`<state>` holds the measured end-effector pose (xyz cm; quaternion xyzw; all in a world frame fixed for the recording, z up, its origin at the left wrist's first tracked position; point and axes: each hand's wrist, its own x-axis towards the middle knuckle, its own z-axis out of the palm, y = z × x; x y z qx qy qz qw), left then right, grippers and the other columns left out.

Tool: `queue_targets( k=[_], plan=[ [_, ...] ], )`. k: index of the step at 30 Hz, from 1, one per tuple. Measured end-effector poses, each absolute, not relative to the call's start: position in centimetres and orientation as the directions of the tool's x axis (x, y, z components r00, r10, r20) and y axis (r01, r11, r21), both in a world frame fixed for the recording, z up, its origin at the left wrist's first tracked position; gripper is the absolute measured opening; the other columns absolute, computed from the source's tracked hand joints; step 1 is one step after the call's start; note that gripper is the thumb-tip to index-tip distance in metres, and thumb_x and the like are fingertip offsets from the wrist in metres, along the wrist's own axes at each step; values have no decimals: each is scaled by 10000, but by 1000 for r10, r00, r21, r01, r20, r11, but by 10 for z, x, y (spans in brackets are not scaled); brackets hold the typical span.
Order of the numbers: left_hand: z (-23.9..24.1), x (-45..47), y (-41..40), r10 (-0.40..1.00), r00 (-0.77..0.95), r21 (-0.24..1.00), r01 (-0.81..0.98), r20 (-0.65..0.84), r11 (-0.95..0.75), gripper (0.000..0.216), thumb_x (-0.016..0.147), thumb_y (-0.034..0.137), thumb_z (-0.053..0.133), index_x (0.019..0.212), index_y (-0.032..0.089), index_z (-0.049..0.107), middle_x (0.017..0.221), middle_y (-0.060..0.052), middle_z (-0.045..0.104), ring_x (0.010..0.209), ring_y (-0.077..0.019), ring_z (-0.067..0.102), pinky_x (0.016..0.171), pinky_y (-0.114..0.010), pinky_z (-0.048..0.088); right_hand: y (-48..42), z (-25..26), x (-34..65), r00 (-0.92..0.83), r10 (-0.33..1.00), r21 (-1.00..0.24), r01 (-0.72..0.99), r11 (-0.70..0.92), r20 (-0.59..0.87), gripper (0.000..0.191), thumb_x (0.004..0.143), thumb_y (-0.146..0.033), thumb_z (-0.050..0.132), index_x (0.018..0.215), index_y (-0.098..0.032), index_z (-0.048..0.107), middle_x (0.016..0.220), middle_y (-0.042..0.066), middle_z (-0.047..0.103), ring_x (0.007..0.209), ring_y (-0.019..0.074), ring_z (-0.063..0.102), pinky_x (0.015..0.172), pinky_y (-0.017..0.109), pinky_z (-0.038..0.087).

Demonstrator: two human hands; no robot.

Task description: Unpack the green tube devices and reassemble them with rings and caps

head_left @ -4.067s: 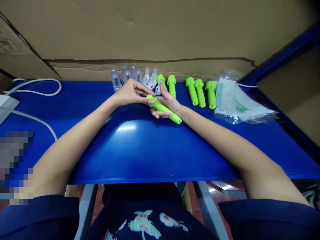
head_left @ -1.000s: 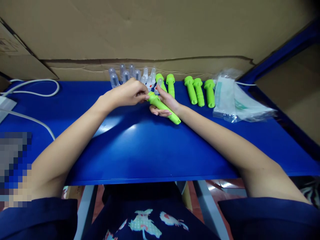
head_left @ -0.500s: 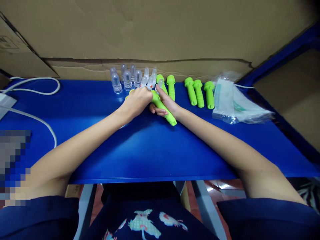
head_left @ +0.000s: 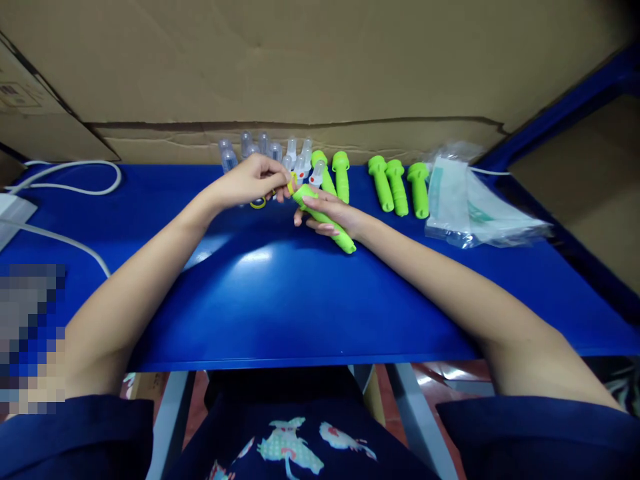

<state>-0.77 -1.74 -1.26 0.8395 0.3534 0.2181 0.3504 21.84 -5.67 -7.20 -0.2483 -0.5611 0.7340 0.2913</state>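
Note:
My right hand (head_left: 336,210) is wrapped round a lime-green ribbed handle (head_left: 343,239), which slants with its wider end toward my left hand. My left hand (head_left: 255,180) pinches a thin yellow ring (head_left: 293,183) right by that wide end; whether the ring touches the handle I cannot tell. Below my left fingers, another yellow ring (head_left: 258,203) lies on the table. Just behind the hands stand small clear bulbs on white bases, one bulb (head_left: 317,173) showing a red dot. Clear plastic domed caps (head_left: 227,160) are partly hidden by my left hand.
More green handles (head_left: 399,188) lie along the back of the blue table (head_left: 300,307). Flat plastic packets (head_left: 465,200) rest at the right. A white cable (head_left: 75,192) loops at the left. A cardboard wall (head_left: 310,67) closes off the back.
My left hand has drawn back left from the handle's wide end and now pinches a yellow ring there. My right hand keeps hold of the handle almost in place.

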Motion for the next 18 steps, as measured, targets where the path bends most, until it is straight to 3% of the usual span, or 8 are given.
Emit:
queue_targets(
  k=[7, 10, 13, 18],
  plan=[
    [-14, -11, -15, 806, 589, 852, 389, 61, -349, 313, 1014, 336, 479, 943, 148, 719, 958, -132, 759, 880, -180, 708, 762, -283, 570, -57, -64, 212, -620, 769, -956, -103, -273, -153, 183, 1101, -352, 482, 1159, -179, 479, 736, -16, 692, 316, 29, 282, 281, 125, 261],
    [-18, -12, -16, 795, 607, 918, 311, 8, -247, 310, 1020, 317, 452, 930, 138, 688, 1011, -162, 753, 920, -193, 727, 764, -296, 587, -55, -65, 210, -599, 786, -953, -122, -276, -151, 231, 1117, -405, 429, 1107, -179, 480, 692, -20, 667, 305, 30, 277, 283, 129, 255],
    [-23, -8, -19, 762, 642, 956, 266, -83, -120, 232, 1027, 270, 472, 928, 149, 645, 1020, -126, 746, 944, -165, 740, 765, -259, 582, -54, -69, 209, -611, 783, -957, -141, -252, -116, 274, 1110, -454, 441, 1097, -183, 475, 694, -21, 665, 304, 32, 298, 281, 133, 256],
    [-37, 2, -21, 804, 572, 957, 289, -161, -13, 123, 1052, 200, 487, 1004, 165, 594, 918, -61, 726, 790, -92, 723, 680, -178, 514, -54, -72, 209, -602, 792, -965, -134, -225, -101, 277, 1063, -448, 559, 1092, -188, 468, 708, -28, 667, 314, 30, 310, 284, 132, 272]
  ],
)
